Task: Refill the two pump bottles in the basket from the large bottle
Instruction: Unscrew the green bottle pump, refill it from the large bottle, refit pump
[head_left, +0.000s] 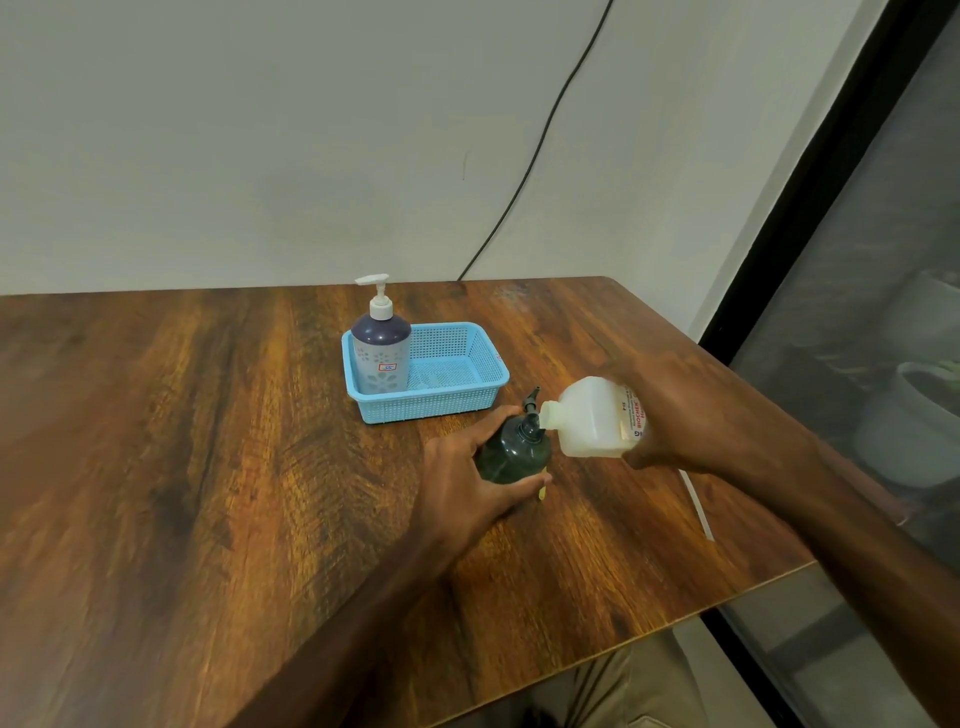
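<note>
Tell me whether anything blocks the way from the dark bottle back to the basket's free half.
Nothing visible does. The dark bottle stands on the table just in front of the blue basket, held by the left hand. The purple pump bottle fills only the basket's left half; the right half is open. The large bottle, tilted in the right hand, is off to the side.

Bare forearms — no sleeves; khaki trousers (639, 691) below the table edge.
</note>
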